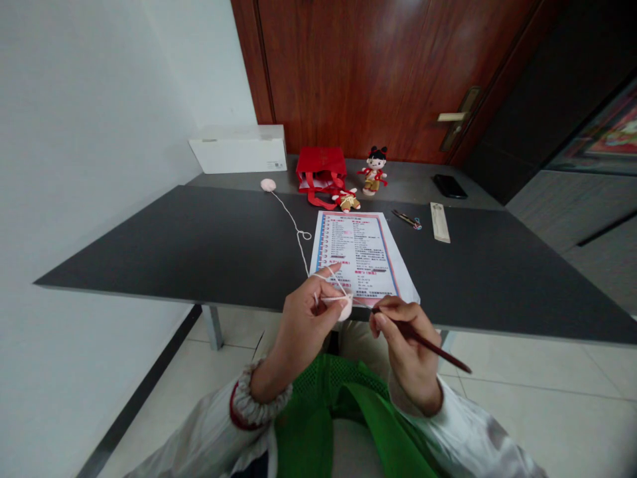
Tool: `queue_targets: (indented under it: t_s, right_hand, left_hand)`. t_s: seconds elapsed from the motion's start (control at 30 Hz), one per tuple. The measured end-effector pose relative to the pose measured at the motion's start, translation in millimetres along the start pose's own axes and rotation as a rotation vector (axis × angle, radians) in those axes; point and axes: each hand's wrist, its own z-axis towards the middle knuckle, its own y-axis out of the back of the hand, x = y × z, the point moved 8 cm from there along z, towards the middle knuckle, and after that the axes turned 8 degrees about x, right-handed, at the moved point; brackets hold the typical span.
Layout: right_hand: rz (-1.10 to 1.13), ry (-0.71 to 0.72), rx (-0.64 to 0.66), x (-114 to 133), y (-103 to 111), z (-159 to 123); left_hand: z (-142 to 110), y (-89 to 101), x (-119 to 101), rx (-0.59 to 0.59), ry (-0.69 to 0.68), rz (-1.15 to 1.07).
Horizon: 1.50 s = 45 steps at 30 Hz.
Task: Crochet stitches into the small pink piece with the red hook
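Note:
My left hand [308,318] pinches a small pale crochet piece [344,311], with white yarn [300,239] looped over the raised index finger. That yarn runs back across the table to a pale pink ball [267,185]. In my right hand [408,342] is a crochet hook [438,350] with a dark brown handle, its fingers closed round it. The hook's thin metal end points left and meets the crochet piece; its very tip is hard to make out. Just beyond my hands lies a printed sheet [365,245].
On the dark table [223,245] stand a white box [239,151], a red gift bag [321,166] and a crocheted doll [374,171]. A doll body [347,199] lies by the bag. Thread snips [407,218], a pale packet [440,222] and a black phone [450,186] lie right.

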Motion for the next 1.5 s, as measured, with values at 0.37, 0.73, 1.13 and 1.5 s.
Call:
queue_targets:
  t_s: [0.37,0.73,1.13,1.5]
  right_hand:
    - [0.033,-0.205,0.017,-2,-1,10]
    - [-0.172,-0.048,0.176,18,2,9]
    - [0.494,-0.526,0.074,-25,-1,10]
    - [0.125,-0.220,0.008,-8,-11,9]
  left_hand:
    - [-1,1.8,-5,0.020,-0.055,0.116]
    - [0,-3.1,-9,0.142,-0.011,0.145]
    - [4,-5.9,0,0.235,0.086,-0.022]
    - [5,-15.3,7,0.197,0.112,-0.250]
